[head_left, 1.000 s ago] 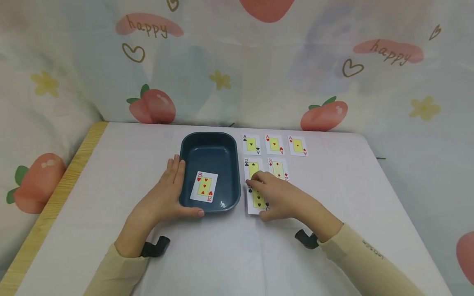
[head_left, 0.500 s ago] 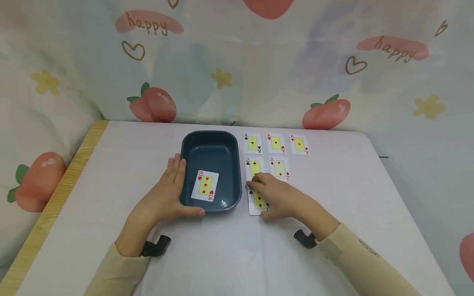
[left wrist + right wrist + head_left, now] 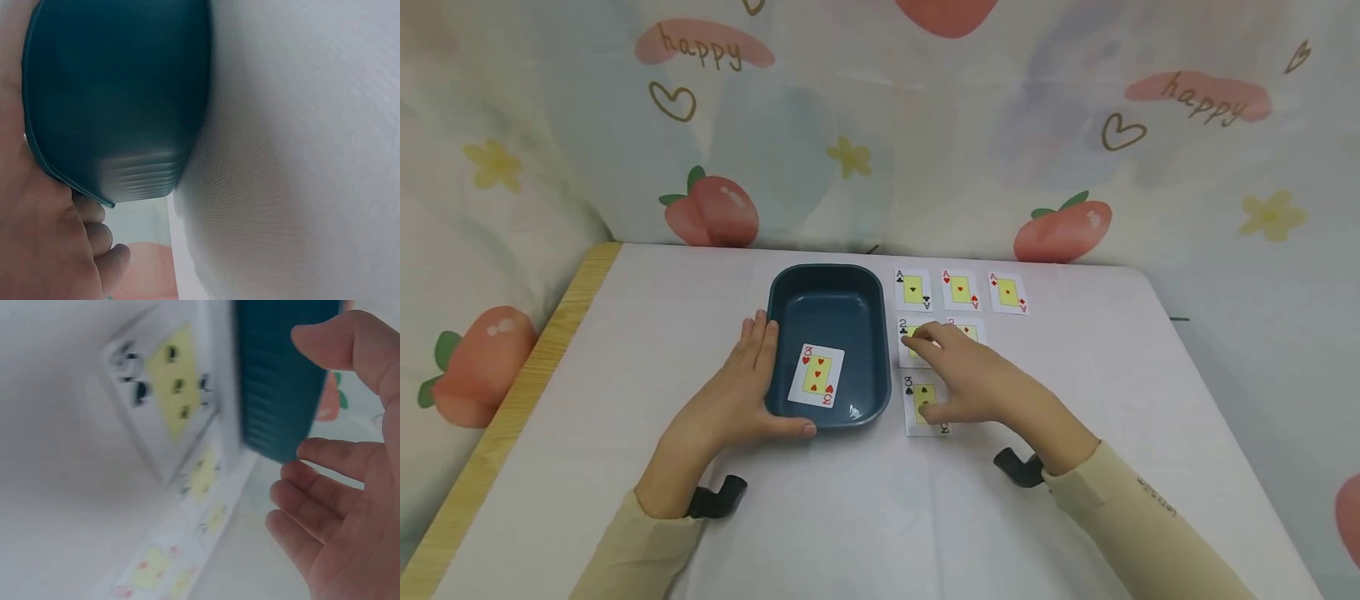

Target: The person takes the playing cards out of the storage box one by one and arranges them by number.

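My left hand (image 3: 733, 387) rests along the left rim of a dark blue rectangular tray (image 3: 827, 304), fingers straight and thumb at its front edge. The tray's outer wall (image 3: 119, 94) fills much of the left wrist view. Inside lies a three of hearts (image 3: 817, 385). Just right of the tray, my right hand (image 3: 970, 375) hovers over a three of spades (image 3: 913, 423), holding nothing. Its thumb and fingers stand apart in the right wrist view, with the three of spades (image 3: 178, 394) flat on the cloth. Behind it, a two of clubs (image 3: 910, 358) and a two of diamonds (image 3: 973, 331) are partly covered.
Across the back of the card layout lie an ace of clubs (image 3: 913, 290), an ace of hearts (image 3: 960, 290) and an ace of diamonds (image 3: 1008, 293). White cloth (image 3: 827, 525) covers the table, with a bare wooden edge (image 3: 512, 400) at left. A patterned curtain (image 3: 925, 150) hangs behind.
My right hand has let go of the three of spades and risen away from it, slightly toward the back. The card stays in place, more of it showing. The left hand keeps its place.
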The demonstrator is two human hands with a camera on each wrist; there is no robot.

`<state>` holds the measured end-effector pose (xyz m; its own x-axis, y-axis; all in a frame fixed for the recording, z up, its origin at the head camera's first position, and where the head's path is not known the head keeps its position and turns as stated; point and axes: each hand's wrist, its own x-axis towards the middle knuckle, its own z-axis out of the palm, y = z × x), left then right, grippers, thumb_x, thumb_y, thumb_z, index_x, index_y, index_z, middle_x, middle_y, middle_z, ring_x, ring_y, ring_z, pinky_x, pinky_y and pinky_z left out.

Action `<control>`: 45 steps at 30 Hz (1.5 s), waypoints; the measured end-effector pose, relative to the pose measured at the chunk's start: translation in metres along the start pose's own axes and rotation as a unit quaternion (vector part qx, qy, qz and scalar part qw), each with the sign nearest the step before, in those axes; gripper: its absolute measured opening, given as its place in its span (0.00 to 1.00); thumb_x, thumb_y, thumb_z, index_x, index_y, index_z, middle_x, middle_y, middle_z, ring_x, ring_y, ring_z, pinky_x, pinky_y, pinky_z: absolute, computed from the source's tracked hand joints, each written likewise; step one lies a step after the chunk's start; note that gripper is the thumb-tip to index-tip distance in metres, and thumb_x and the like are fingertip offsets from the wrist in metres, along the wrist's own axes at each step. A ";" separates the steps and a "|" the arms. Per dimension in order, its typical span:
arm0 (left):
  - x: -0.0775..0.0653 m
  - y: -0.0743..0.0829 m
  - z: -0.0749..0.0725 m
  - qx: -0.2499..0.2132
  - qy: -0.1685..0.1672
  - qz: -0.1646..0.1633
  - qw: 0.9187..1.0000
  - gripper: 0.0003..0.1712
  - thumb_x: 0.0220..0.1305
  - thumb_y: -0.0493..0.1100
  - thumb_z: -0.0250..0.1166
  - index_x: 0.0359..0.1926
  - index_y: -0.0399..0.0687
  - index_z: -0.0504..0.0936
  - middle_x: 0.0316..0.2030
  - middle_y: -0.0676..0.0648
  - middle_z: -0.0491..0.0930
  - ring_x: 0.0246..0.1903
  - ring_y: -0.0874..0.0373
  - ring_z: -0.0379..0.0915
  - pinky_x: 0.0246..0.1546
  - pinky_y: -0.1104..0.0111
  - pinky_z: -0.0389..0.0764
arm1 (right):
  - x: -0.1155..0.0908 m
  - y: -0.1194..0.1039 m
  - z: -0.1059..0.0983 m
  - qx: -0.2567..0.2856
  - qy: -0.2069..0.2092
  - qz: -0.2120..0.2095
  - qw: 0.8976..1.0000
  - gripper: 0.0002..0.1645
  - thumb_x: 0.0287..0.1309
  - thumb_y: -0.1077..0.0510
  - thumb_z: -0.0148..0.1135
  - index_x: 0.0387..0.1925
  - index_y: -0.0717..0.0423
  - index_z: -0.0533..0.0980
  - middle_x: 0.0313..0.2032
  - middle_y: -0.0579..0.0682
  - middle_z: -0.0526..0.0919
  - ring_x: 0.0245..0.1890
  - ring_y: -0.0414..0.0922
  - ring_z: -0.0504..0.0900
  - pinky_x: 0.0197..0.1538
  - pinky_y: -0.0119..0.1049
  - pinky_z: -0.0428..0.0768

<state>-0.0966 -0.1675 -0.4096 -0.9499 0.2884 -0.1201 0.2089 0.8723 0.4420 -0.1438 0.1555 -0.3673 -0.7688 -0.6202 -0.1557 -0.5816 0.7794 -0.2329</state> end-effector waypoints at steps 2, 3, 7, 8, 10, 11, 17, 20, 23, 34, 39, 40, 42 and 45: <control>0.000 -0.001 0.000 0.001 0.000 0.001 1.000 0.87 0.35 0.80 0.72 0.79 0.41 0.31 0.79 0.43 0.24 0.78 0.45 0.21 0.74 0.46 0.49 | 0.004 -0.006 -0.007 0.007 0.017 -0.008 1.000 0.50 0.46 0.44 0.72 0.71 0.51 0.66 0.64 0.49 0.69 0.60 0.45 0.69 0.57 0.42 0.80; 0.000 -0.001 0.000 0.002 0.001 0.002 1.000 0.87 0.34 0.80 0.73 0.79 0.41 0.32 0.79 0.42 0.25 0.78 0.45 0.21 0.74 0.46 0.49 | 0.007 -0.010 -0.009 0.011 0.024 -0.014 1.000 0.50 0.46 0.43 0.72 0.71 0.51 0.66 0.64 0.49 0.69 0.60 0.45 0.69 0.57 0.42 0.80; 0.000 -0.001 0.000 0.005 0.004 0.003 1.000 0.87 0.34 0.80 0.73 0.79 0.40 0.32 0.79 0.41 0.26 0.78 0.44 0.22 0.74 0.46 0.50 | 0.022 -0.026 -0.015 0.016 0.039 -0.050 0.998 0.51 0.47 0.41 0.73 0.71 0.53 0.67 0.64 0.50 0.70 0.61 0.46 0.69 0.58 0.41 0.80; 0.001 -0.001 0.000 0.006 0.004 0.003 1.000 0.87 0.34 0.80 0.73 0.79 0.40 0.32 0.79 0.41 0.26 0.78 0.44 0.22 0.74 0.46 0.50 | 0.027 -0.030 -0.015 0.014 0.039 -0.058 0.997 0.51 0.47 0.40 0.73 0.71 0.53 0.67 0.64 0.50 0.70 0.62 0.45 0.69 0.58 0.41 0.80; 0.001 -0.001 0.001 0.008 0.003 0.005 1.000 0.87 0.35 0.81 0.72 0.79 0.40 0.32 0.79 0.41 0.25 0.78 0.44 0.22 0.74 0.47 0.49 | 0.035 -0.037 -0.015 0.009 0.038 -0.073 0.997 0.52 0.48 0.40 0.74 0.71 0.54 0.67 0.65 0.51 0.69 0.63 0.46 0.68 0.59 0.40 0.79; 0.001 -0.002 0.001 0.008 0.002 0.006 1.000 0.87 0.35 0.81 0.72 0.79 0.40 0.32 0.79 0.41 0.25 0.78 0.44 0.21 0.74 0.47 0.49 | 0.039 -0.041 -0.014 0.007 0.036 -0.079 0.996 0.52 0.47 0.40 0.75 0.71 0.55 0.67 0.65 0.51 0.69 0.63 0.46 0.68 0.60 0.39 0.79; 0.002 -0.002 0.000 0.012 0.001 0.017 1.000 0.87 0.36 0.82 0.71 0.78 0.38 0.33 0.79 0.39 0.26 0.78 0.43 0.22 0.74 0.46 0.49 | 0.063 -0.059 -0.003 -0.012 0.009 -0.093 0.996 0.54 0.47 0.37 0.75 0.71 0.55 0.67 0.65 0.50 0.69 0.62 0.45 0.69 0.61 0.35 0.77; 0.002 -0.002 0.000 0.012 0.000 0.022 1.000 0.87 0.36 0.83 0.69 0.78 0.38 0.34 0.79 0.39 0.27 0.78 0.42 0.23 0.74 0.46 0.49 | 0.072 -0.067 0.004 -0.022 -0.012 -0.094 0.995 0.55 0.47 0.36 0.75 0.71 0.56 0.66 0.65 0.51 0.69 0.62 0.46 0.69 0.62 0.36 0.76; 0.002 -0.002 -0.001 0.011 -0.001 0.024 1.000 0.87 0.35 0.84 0.68 0.78 0.37 0.34 0.79 0.39 0.27 0.78 0.42 0.23 0.74 0.46 0.49 | 0.080 -0.073 0.010 -0.026 -0.028 -0.090 0.995 0.55 0.46 0.36 0.75 0.71 0.56 0.66 0.66 0.52 0.69 0.61 0.46 0.70 0.62 0.37 0.77; 0.001 -0.004 -0.001 0.010 0.008 0.034 0.999 0.87 0.35 0.86 0.66 0.78 0.36 0.35 0.79 0.38 0.28 0.78 0.40 0.25 0.74 0.45 0.49 | 0.099 -0.084 0.029 -0.054 -0.054 -0.059 0.995 0.59 0.43 0.33 0.76 0.71 0.56 0.66 0.65 0.53 0.71 0.60 0.47 0.71 0.64 0.40 0.76; 0.001 -0.004 -0.001 0.013 0.009 0.037 0.999 0.88 0.34 0.89 0.62 0.78 0.36 0.35 0.79 0.37 0.28 0.78 0.40 0.25 0.74 0.46 0.49 | 0.102 -0.085 0.036 -0.060 -0.045 -0.051 0.996 0.58 0.42 0.34 0.77 0.70 0.56 0.67 0.63 0.53 0.72 0.58 0.47 0.71 0.62 0.40 0.77; 0.001 -0.004 -0.001 0.013 0.008 0.036 0.999 0.88 0.33 0.89 0.62 0.78 0.36 0.35 0.79 0.37 0.28 0.78 0.40 0.24 0.74 0.46 0.49 | 0.103 -0.086 0.037 -0.061 -0.042 -0.050 0.996 0.58 0.41 0.34 0.78 0.70 0.56 0.68 0.63 0.53 0.72 0.58 0.47 0.71 0.62 0.40 0.77; 0.002 -0.004 -0.001 0.012 0.006 0.035 0.999 0.88 0.33 0.90 0.61 0.78 0.36 0.35 0.79 0.38 0.28 0.78 0.40 0.24 0.74 0.46 0.49 | 0.103 -0.086 0.038 -0.059 -0.039 -0.049 0.996 0.58 0.40 0.34 0.79 0.69 0.56 0.69 0.62 0.52 0.73 0.57 0.46 0.70 0.61 0.39 0.77; 0.001 -0.004 -0.001 0.010 0.004 0.034 0.999 0.88 0.33 0.90 0.61 0.78 0.36 0.35 0.79 0.38 0.27 0.78 0.40 0.24 0.75 0.46 0.49 | 0.104 -0.088 0.039 -0.051 -0.035 -0.050 0.997 0.58 0.38 0.36 0.81 0.69 0.56 0.70 0.61 0.52 0.73 0.55 0.46 0.70 0.60 0.39 0.78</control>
<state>-0.0992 -0.1713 -0.4103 -0.9354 0.3437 -0.0831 0.2775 0.8590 0.4302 -0.1623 0.0191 -0.4002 -0.6878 -0.6965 -0.2045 -0.6807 0.7167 -0.1518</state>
